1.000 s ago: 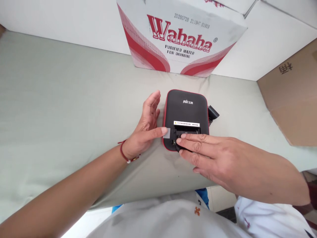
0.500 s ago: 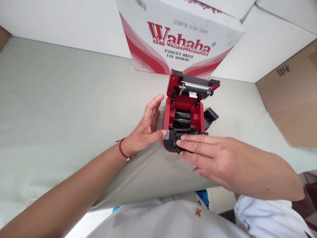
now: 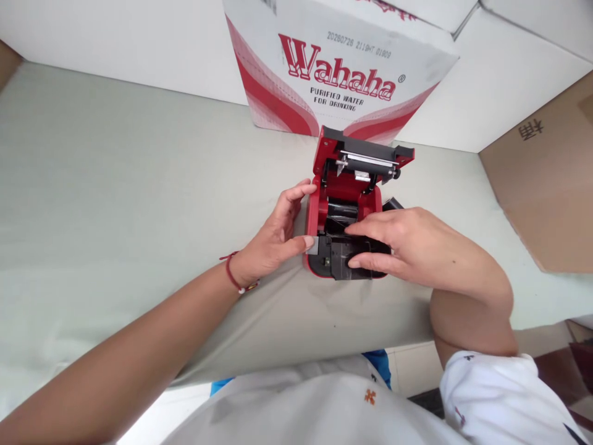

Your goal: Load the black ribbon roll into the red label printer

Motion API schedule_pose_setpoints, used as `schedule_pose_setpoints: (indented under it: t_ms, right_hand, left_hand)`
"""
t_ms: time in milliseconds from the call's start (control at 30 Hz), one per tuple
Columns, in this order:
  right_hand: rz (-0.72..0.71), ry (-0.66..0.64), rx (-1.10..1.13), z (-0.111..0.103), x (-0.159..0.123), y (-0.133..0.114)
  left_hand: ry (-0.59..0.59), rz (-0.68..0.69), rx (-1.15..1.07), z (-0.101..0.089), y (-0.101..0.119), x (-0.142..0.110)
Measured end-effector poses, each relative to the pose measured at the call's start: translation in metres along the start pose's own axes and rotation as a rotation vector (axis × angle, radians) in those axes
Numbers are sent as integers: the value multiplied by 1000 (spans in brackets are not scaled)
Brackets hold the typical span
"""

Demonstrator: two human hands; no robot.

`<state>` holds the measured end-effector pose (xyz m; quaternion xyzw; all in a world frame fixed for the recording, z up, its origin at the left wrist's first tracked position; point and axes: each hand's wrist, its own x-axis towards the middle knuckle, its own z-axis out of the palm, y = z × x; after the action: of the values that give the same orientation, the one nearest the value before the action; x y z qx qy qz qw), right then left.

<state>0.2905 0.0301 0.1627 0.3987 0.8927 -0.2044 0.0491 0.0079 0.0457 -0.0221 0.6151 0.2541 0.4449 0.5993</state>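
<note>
A red and black label printer [image 3: 312, 213] stands on the cloth with its lid [image 3: 365, 148] raised. Black glossy film [image 3: 341, 208] lies in its bay, and a flat strip of black film [image 3: 341, 262] hangs over the front edge. My left hand [image 3: 282, 238] holds the printer's left side, thumb on a grey tab [image 3: 312, 245], fingertips against the side wall. My right hand [image 3: 398, 244] bends over the front right, its index fingertip at the bay's front edge and its thumb on the strip. Its other fingers are mostly hidden.
A white and red water carton [image 3: 343, 68] stands right behind the printer, against white boxes [image 3: 139, 49]. A brown cardboard box [image 3: 542, 185] is at the right. A black roll [image 3: 393, 203] lies beside the printer, partly covered by my right hand. The table's front edge runs close to my body.
My right hand has risen from lying flat across the printer's front to a thumb-and-index hold, uncovering the film strip. My left fingertips have come against the side wall.
</note>
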Motion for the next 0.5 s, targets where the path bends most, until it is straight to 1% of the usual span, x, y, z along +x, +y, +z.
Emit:
schedule_pose_setpoints:
  t_ms: [67, 133, 233, 300, 400, 500]
  right_hand:
    - [5, 18, 81, -2, 4, 2]
    - [-15, 70, 133, -2, 6, 4]
    - [-56, 230, 138, -1, 5, 5]
    - [-56, 346, 129, -5, 0, 2]
    - [21, 431, 144, -18, -15, -10]
    - [125, 532, 145, -32, -41, -17]
  left_hand:
    - [-2, 3, -5, 1, 1, 0]
    - [1, 8, -12, 3, 1, 0]
    - [-1, 27, -29, 4, 1, 1]
    - [-7, 42, -46, 5, 1, 1]
    - [-8, 53, -52, 5, 1, 2]
    - [-4, 48, -53, 5, 2, 3]
